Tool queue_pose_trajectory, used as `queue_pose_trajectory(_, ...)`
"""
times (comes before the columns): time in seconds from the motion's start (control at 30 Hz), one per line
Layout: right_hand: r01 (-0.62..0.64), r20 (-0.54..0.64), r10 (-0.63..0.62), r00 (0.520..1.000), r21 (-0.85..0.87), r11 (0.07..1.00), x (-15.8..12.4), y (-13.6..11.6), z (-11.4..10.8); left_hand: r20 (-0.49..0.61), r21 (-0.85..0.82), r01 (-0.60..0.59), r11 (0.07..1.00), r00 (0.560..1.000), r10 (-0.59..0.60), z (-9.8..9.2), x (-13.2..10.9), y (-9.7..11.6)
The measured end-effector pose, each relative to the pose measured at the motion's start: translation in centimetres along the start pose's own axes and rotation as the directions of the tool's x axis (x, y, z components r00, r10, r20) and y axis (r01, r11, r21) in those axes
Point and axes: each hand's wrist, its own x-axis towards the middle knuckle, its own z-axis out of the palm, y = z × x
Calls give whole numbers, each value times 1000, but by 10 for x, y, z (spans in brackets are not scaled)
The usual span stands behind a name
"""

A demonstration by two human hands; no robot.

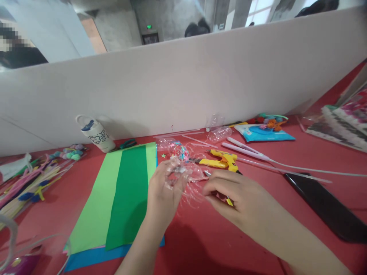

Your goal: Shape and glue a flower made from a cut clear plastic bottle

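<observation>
My left hand (163,191) is closed around a clear cut plastic piece (183,172) with thin strips curling off it, held above the red table (200,244). My right hand (229,191) is closed on a small tool with a yellow tip (229,201), perhaps scissors or a knife, its metal end touching the plastic. Just behind the hands lie coloured star beads (180,152) and a yellow glue gun (222,160).
Green and blue paper sheets (126,194) lie at the left. Pipe cleaners (25,183) and pompoms fill the far left. A white bottle (97,134), clear bottle parts (219,131), a blue packet (262,133), a white cable and a black case (323,204) lie around. A white partition (183,84) backs the table.
</observation>
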Motion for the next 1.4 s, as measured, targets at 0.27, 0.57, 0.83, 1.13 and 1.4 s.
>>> queue_pose_trajectory(0.27,31,-48,-33,998,-48,998,-2,1,4,-12,89,-31,996,999,32,0,1,-1)
queue_pose_trajectory(0.57,28,13,-27,1000,-41,999,-2,-2,5,-8,220,-151,964,988,157,2,1,7)
queue_pose_trajectory(0.83,154,-43,-160,986,-115,981,-4,-4,5,48,158,-90,983,995,83,4,0,10)
queue_pose_trajectory(1.13,54,-122,-67,990,-112,992,-3,-4,6,159,-62,175,983,974,-163,2,-1,20)
queue_pose_trajectory(1.4,76,-132,-97,986,-157,985,-4,-1,5,306,12,119,993,945,-116,2,-5,27)
